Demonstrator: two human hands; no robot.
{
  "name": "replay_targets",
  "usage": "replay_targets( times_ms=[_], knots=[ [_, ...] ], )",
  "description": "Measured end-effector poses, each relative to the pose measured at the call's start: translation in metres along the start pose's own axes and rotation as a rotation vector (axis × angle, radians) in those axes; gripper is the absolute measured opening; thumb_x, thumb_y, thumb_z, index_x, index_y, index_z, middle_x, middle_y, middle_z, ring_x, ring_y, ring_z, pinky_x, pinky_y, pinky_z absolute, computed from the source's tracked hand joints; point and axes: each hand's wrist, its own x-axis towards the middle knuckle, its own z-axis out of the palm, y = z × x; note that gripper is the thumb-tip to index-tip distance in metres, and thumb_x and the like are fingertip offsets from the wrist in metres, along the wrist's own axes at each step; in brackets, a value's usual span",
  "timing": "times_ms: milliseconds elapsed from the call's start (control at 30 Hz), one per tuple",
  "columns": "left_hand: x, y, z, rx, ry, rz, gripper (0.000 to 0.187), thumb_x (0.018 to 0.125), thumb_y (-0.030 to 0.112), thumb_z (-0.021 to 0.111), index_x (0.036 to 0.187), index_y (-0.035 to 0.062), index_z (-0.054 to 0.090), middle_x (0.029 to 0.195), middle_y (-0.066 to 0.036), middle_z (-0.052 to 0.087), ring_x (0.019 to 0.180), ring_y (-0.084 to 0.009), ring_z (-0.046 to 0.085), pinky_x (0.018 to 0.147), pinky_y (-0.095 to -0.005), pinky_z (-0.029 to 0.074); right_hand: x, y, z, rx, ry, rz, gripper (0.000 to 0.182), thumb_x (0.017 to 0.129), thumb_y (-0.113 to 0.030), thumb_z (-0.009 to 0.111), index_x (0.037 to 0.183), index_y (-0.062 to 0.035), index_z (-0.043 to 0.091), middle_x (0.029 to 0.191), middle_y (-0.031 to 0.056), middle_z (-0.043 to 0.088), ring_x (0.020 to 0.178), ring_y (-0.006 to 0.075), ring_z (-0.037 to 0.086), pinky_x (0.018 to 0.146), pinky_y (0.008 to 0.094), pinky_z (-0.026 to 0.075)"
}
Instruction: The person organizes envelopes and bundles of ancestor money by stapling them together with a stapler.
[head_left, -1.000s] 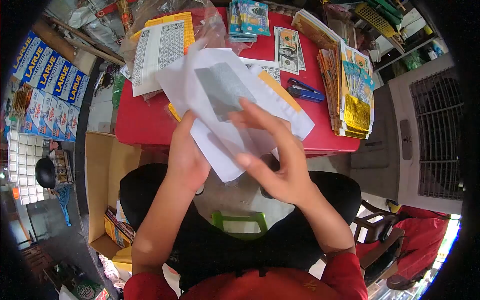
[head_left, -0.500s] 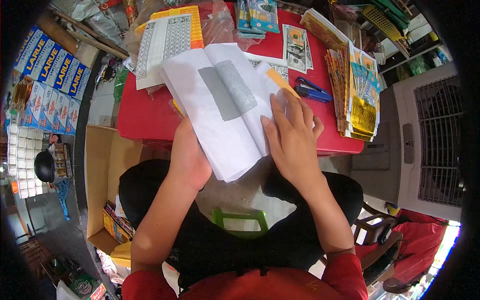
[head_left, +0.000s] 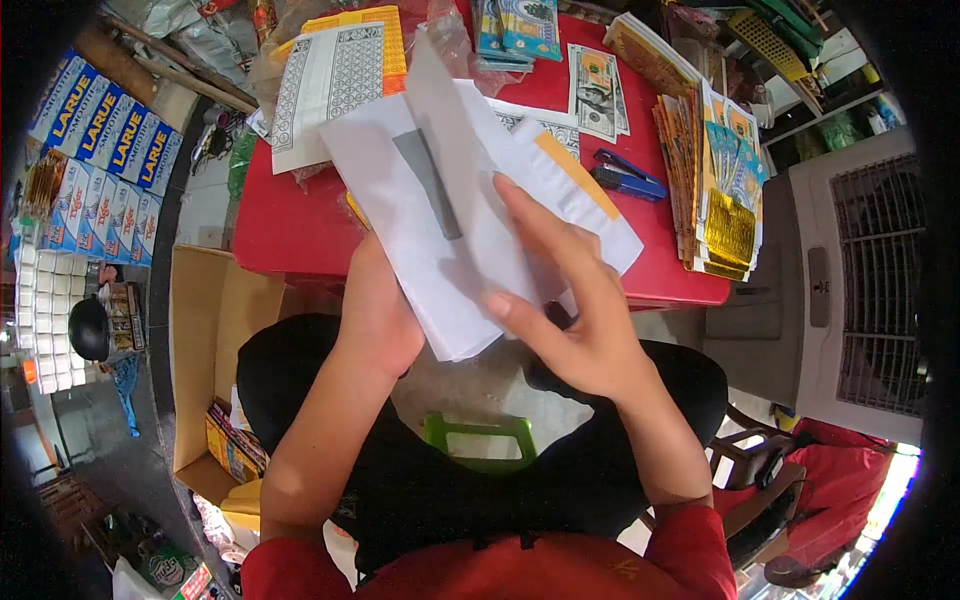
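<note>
My left hand (head_left: pixel 382 305) supports a sheaf of white paper (head_left: pixel 370 150) from its lower left side, fingers mostly hidden underneath. A grey rectangle (head_left: pixel 425 185) is printed or stuck on the sheet facing me. One white leaf (head_left: pixel 450 130) stands raised along the middle, covering part of that rectangle. My right hand (head_left: pixel 580 300) is open, its fingers apart and the fingertips against the raised leaf. Under the right hand, more white paper with an orange strip (head_left: pixel 577 175) lies over the red table. A blue stapler (head_left: pixel 628 177) lies just beyond that hand.
The red table (head_left: pixel 300 230) carries patterned sheets (head_left: pixel 330 95), banknote-like paper (head_left: pixel 597 95), blue packets (head_left: pixel 517 30) and upright bundles with gold foil (head_left: pixel 730 230). A cardboard box (head_left: pixel 200 300) stands at the left, beer cartons (head_left: pixel 95 120) beyond. A green stool (head_left: pixel 480 465) is below.
The right half of the top sheet has lifted and swung left over the grey rectangle. My right hand has shifted left with it; my left hand stays in place.
</note>
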Motion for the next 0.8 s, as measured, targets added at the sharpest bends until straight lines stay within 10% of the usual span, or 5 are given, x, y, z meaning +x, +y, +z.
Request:
replay_targets(
  times_ms=[133, 333, 800],
  knots=[
    [0.001, -0.002, -0.007, -0.005, -0.011, -0.018, 0.042, 0.105, 0.030, 0.044, 0.137, 0.0026, 0.049, 0.130, -0.011, 0.060, 0.119, -0.0230, 0.059, 0.101, -0.0390, 0.048, -0.001, 0.012, 0.000, 0.197, 0.022, 0.065, 0.057, 0.096, -0.025, 0.062, 0.145, -0.0004, 0.047, 0.127, 0.0154, 0.065, 0.120, 0.0327, 0.056, 0.108, 0.0413, 0.033],
    [-0.001, 0.000, 0.004, -0.066, 0.061, -0.008, 0.042, 0.106, 0.026, 0.041, 0.137, -0.0015, 0.049, 0.130, -0.015, 0.062, 0.117, -0.0269, 0.062, 0.103, -0.0427, 0.049, -0.007, 0.027, 0.008, -0.621, 0.092, 0.168, 0.047, 0.098, -0.026, 0.057, 0.136, 0.0019, 0.055, 0.138, 0.0192, 0.052, 0.131, 0.0347, 0.044, 0.107, 0.0476, 0.028],
    [-0.003, 0.001, 0.008, -0.050, 0.075, -0.005, 0.042, 0.105, 0.026, 0.042, 0.135, -0.0024, 0.051, 0.128, -0.015, 0.063, 0.114, -0.0268, 0.064, 0.101, -0.0416, 0.050, -0.007, 0.034, 0.007, -0.294, 0.063, 0.195, 0.043, 0.097, -0.023, 0.059, 0.135, -0.0051, 0.060, 0.139, 0.0158, 0.054, 0.130, 0.0302, 0.046, 0.108, 0.0447, 0.027]
  ],
)
